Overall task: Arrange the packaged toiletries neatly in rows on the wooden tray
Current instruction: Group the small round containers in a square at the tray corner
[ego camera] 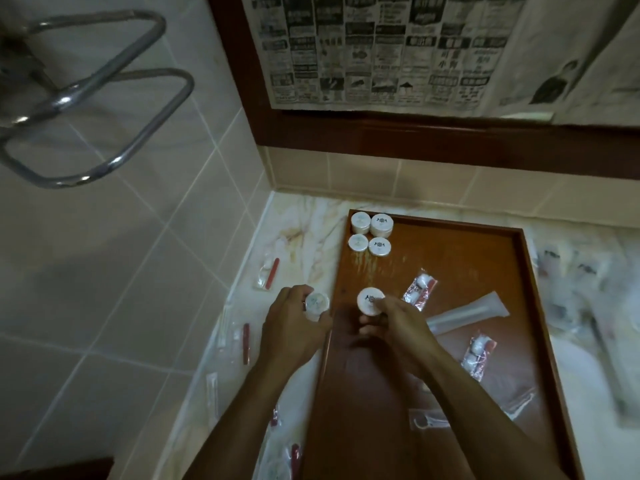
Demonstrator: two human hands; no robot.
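Nearest to the camera, two bare forearms reach forward over a marble-patterned worktop [304,216] and a wooden tray [530,271] that lies on it. At the near end of the tray there is a clear flat packet [427,419], and a little further, near the right rim, a small packet with white and red contents [479,351]. The left hand [294,323] is just outside the left rim of the tray, above the worktop, and its fingers [294,294] are curled around a small round container [316,303] with a pale lid. The right hand [398,323] is over the tray, and its fingers [393,303] are clamped on another round white container [370,300] with a dark mark on the lid; I cannot tell if this one touches the tray. To the right of this hand a long clear tube packet [467,311] lies at an angle on the tray, and just beyond it there is a second packet of white and red items [420,291]. On the worktop to the left of the tray several thin packets with red sticks [268,273] are scattered. At the far left corner of the tray four round white containers [371,233] stand close together in two rows of two. Behind the worktop is a tiled wall [381,174], and above it a dark wooden frame [415,140] covered with newspaper [381,50]. A metal rack [86,98] is fixed on the left wall.
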